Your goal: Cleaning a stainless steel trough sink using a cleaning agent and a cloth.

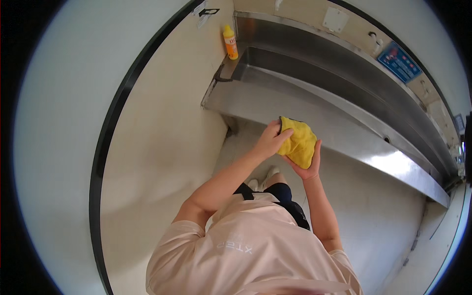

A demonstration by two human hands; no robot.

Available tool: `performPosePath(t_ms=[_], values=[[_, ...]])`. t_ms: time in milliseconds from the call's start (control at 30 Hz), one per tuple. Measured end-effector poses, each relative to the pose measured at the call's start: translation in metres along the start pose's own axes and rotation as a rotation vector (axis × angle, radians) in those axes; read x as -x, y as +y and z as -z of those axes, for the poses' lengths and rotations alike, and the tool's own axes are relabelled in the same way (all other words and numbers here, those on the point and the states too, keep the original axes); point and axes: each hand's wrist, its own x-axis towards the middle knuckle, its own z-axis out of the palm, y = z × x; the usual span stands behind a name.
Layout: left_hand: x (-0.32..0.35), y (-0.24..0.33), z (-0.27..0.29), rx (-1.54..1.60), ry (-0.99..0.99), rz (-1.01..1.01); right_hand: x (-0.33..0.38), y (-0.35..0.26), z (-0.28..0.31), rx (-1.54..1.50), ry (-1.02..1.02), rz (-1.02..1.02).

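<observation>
As L hand (270,141) clamps yellow cloth (301,143), R hand (309,170) cups it, fingers (317,151) loosely curled, arms (225,183) fwd

Toward 3 o'clock, the left grip (272,141) and right grip (309,166) hold a yellow cloth (300,142) (dark-trimmed along its top edge) near the front of a stainless-steel trough sink (275,98). At 12 o'clock, a yellow-capped orange bottle (230,44) stands on the sink's corner; a blue wall sign (399,61) sits at 2 o'clock.
</observation>
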Motion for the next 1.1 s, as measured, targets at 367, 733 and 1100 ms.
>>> performPosePath(t_ms=[367, 733, 1100], values=[[-0.24, -0.174, 0.141, -0.019, 0.765, 0.353, -0.195, -0.153, -0.041, 0.06, 0.147, 0.121], [-0.415, -0.282, 0.253, 0.052, 1.047, 0.122, -0.277, -0.224, -0.016, 0.143, 0.4, 0.329], [-0.431, -0.098, 0.167, -1.185, -0.071, -0.576, -0.37, -0.233, 0.007, 0.16, 0.429, 0.221]])
